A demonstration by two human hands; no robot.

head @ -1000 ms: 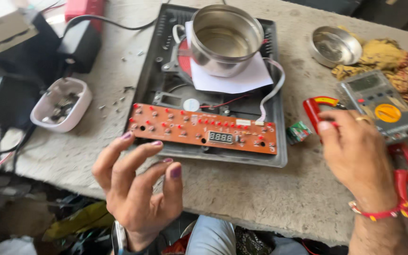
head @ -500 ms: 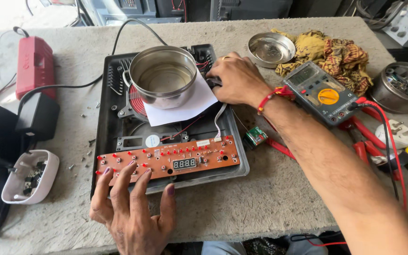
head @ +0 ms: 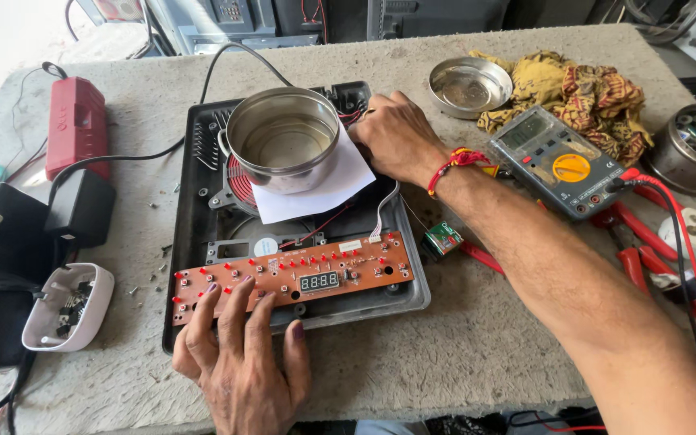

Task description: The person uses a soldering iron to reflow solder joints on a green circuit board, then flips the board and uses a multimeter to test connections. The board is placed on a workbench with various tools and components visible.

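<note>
left hand [head: 239,362] — fingers spread flat on orange circuit board [head: 292,278]; right hand [head: 396,137] — loosely curled, touching steel pot [head: 283,137]

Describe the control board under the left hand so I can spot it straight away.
Find the opened black cooktop base in the middle of the grey bench. Along its near edge lies the control board, a long orange-brown strip with the left hand resting fingertips on its left end. Unlike the steel pot and white paper behind it, it carries rows of lit red lights and a small digit display in the middle.

Left hand [head: 243,354] flat, fingers [head: 235,302] splayed — right hand [head: 396,137] reaching forward, knuckles up
</note>
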